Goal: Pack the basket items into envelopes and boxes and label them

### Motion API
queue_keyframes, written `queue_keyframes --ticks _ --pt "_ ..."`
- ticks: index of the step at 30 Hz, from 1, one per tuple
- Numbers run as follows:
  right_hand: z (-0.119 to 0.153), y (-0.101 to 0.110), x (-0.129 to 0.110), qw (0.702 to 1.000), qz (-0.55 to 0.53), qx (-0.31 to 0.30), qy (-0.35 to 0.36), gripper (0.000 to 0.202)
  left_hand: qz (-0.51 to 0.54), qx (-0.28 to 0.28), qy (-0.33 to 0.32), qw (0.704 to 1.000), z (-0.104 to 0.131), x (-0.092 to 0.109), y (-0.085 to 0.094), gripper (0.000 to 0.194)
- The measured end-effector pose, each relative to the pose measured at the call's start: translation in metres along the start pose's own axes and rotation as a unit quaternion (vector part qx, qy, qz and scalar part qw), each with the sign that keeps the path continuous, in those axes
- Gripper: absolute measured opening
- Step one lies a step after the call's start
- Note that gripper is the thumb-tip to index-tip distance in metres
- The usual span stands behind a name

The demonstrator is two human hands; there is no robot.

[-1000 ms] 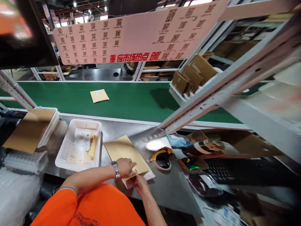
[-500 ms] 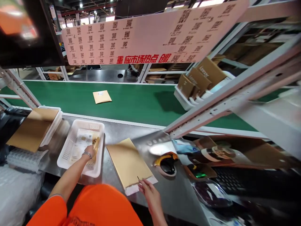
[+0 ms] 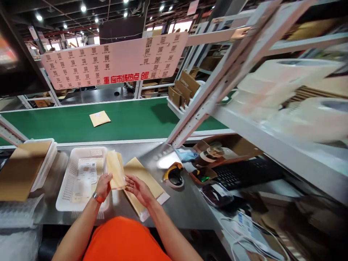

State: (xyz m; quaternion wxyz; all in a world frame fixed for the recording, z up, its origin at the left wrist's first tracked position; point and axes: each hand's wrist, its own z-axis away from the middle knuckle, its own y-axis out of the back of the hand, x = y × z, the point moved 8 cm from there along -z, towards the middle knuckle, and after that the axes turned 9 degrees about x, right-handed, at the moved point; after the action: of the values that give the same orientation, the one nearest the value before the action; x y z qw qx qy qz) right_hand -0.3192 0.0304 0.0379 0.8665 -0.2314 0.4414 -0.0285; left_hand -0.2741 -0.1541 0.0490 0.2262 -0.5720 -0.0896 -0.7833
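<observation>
The packet [image 3: 114, 169] is in the lower part of the frame, left of centre, raised between the basket [image 3: 64, 186] and the envelope [image 3: 144, 175]. Its long axis runs nearly up and down the picture, the upper end leaning slightly left, the lower end toward the person.

The left hand [image 3: 103, 185] pinches the packet's lower left edge, thumb along the near side; its forearm rises from the bottom left, with a watch [image 3: 96, 197] at the wrist. The right hand [image 3: 140, 190] comes up from the bottom right, fingers reaching left and loosely spread, tips at the packet's lower right edge; whether they grip it I cannot tell.

Beneath the right hand, the envelope slants from upper left to lower right, its white strip [image 3: 163, 198] nearest the person. Papers [image 3: 86, 172] lie in the basket.
</observation>
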Motion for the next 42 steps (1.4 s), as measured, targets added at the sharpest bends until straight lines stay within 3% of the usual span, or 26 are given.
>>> queue_keyframes --ticks 2,4,5,7,10,13,15,17,20,22,26,28,30,36,39,42 --pt "-0.001 0.01 -0.013 0.994 0.048 0.063 0.069 0.064 0.026 -0.01 0.013 1.0 0.006 -0.007 -0.011 0.075" --pt "0.005 0.026 -0.031 0.964 0.116 0.159 0.181 0.066 0.035 -0.011 0.017 0.999 0.009 -0.015 -0.017 0.074" --pt "0.009 0.028 -0.037 0.948 0.145 0.179 0.221 0.066 0.03 -0.01 0.017 0.999 0.01 -0.019 -0.021 0.074" --pt "0.012 0.023 -0.036 0.945 0.181 0.138 0.235 0.063 0.016 -0.009 0.019 1.0 0.011 -0.027 -0.027 0.076" --pt "0.015 0.013 -0.024 0.963 0.19 0.05 0.186 0.057 -0.013 -0.028 0.02 0.999 0.012 -0.035 -0.04 0.079" --pt "0.023 0.024 -0.029 0.957 0.199 0.069 0.199 0.049 -0.137 -0.016 -0.025 0.99 0.015 -0.03 -0.041 0.066" --pt "0.031 0.034 -0.041 0.932 0.243 0.095 0.25 0.038 -0.28 0.046 -0.115 0.952 0.021 -0.011 -0.032 0.058" --pt "0.04 0.042 -0.054 0.895 0.306 0.107 0.305 0.026 -0.406 0.078 -0.234 0.88 0.031 0.016 -0.033 0.061" --pt "0.048 0.044 -0.064 0.853 0.38 0.077 0.35 0.018 -0.516 -0.009 -0.37 0.773 0.046 0.042 -0.063 0.047" --pt "0.051 0.042 -0.066 0.83 0.412 0.045 0.372 0.017 -0.561 -0.099 -0.392 0.722 0.048 0.045 -0.086 0.034" --pt "0.053 0.044 -0.067 0.801 0.448 0.017 0.397 0.017 -0.637 -0.227 -0.302 0.672 0.04 0.026 -0.107 0.031" --pt "0.052 0.05 -0.068 0.799 0.454 0.014 0.395 0.016 -0.648 -0.228 -0.269 0.675 0.036 0.017 -0.107 0.037" --pt "0.052 0.057 -0.07 0.796 0.459 0.01 0.393 0.016 -0.638 -0.201 -0.256 0.698 0.034 0.013 -0.103 0.038" --pt "0.062 0.077 -0.079 0.794 0.433 0.044 0.425 0.016 -0.6 -0.165 -0.253 0.741 0.03 0.012 -0.097 0.023" --pt "0.058 0.092 -0.067 0.833 0.382 0.132 0.377 0.024 -0.554 -0.144 -0.263 0.777 0.027 0.014 -0.094 0.015" --pt "0.04 0.095 -0.032 0.91 0.304 0.149 0.241 0.037 -0.496 -0.13 -0.274 0.813 0.028 0.01 -0.096 0.014"
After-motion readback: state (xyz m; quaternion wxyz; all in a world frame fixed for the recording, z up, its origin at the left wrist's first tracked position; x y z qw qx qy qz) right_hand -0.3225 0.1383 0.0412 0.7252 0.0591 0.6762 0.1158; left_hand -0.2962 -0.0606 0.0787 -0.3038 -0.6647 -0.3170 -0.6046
